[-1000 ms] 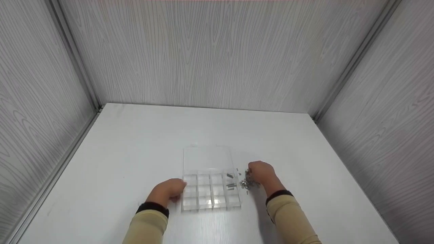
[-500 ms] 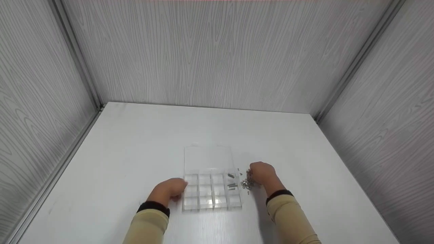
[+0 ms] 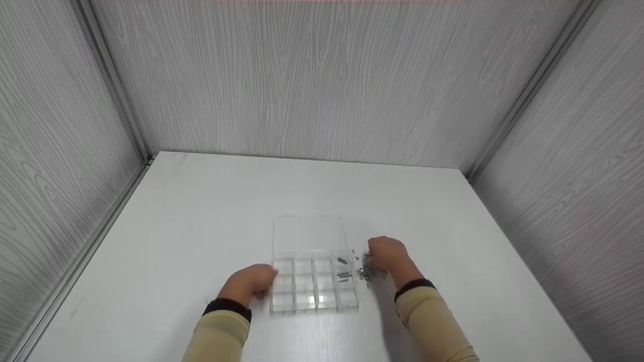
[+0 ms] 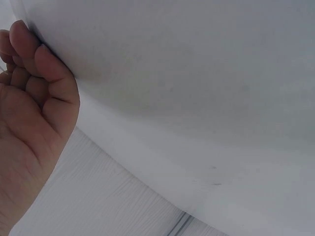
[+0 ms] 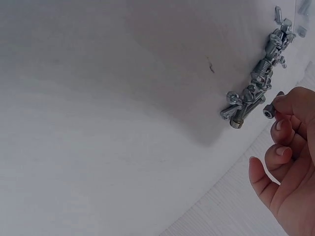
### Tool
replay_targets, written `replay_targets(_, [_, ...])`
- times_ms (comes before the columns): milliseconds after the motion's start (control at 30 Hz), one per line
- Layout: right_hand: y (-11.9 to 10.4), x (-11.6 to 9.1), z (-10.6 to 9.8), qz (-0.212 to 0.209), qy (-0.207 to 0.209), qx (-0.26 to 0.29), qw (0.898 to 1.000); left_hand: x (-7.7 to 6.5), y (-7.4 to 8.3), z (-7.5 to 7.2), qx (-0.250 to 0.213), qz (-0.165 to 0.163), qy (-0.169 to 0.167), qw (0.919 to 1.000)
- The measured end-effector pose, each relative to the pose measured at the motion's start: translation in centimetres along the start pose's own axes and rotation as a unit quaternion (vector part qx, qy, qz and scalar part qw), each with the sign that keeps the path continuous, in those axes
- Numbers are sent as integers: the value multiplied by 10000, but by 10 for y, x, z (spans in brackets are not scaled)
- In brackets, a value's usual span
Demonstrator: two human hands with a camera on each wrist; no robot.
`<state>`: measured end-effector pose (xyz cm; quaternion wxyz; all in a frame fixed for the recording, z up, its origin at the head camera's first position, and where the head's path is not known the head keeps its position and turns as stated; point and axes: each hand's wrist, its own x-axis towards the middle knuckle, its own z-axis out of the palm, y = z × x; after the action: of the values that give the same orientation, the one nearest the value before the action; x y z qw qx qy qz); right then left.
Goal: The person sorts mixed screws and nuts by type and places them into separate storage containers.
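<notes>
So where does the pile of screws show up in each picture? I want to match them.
Head: the pile lies just right of the box, partly hidden by the right hand.
Left wrist: not in it.
Right wrist: upper right of the picture, above the right hand.
Shared landmark: the white table, in all three.

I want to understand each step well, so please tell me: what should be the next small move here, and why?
Probably carry the screw into the right column of the box: the right hand pinches it near the pile, metal pieces lie in that column, and the left hand seems to hold the box's left edge.
</notes>
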<state>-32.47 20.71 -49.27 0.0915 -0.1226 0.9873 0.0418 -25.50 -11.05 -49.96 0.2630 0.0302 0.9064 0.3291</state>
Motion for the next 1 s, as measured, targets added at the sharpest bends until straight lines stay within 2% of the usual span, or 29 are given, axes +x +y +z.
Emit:
replay_targets(200, [-13,-1,-10,-370,326,90,9987,1,0,0,75,64,14,10000])
replay_targets(333, [-26,-3,-18,-488,418,254,9976,-2,2,1,-68,-57,27,10000])
replay_targets(433, [-35,-4,-22,-553,410,354,9970,-4,3,1,-201,-167,68,9996])
replay_targets(600, [-44,-5,-23,-772,418,533,9947,-5,4,2,-214,-173,133,9995])
replay_targets(1000, [-48,-2,-15,-923,162,620,9937,-4,2,1,-107,-151,129,9997])
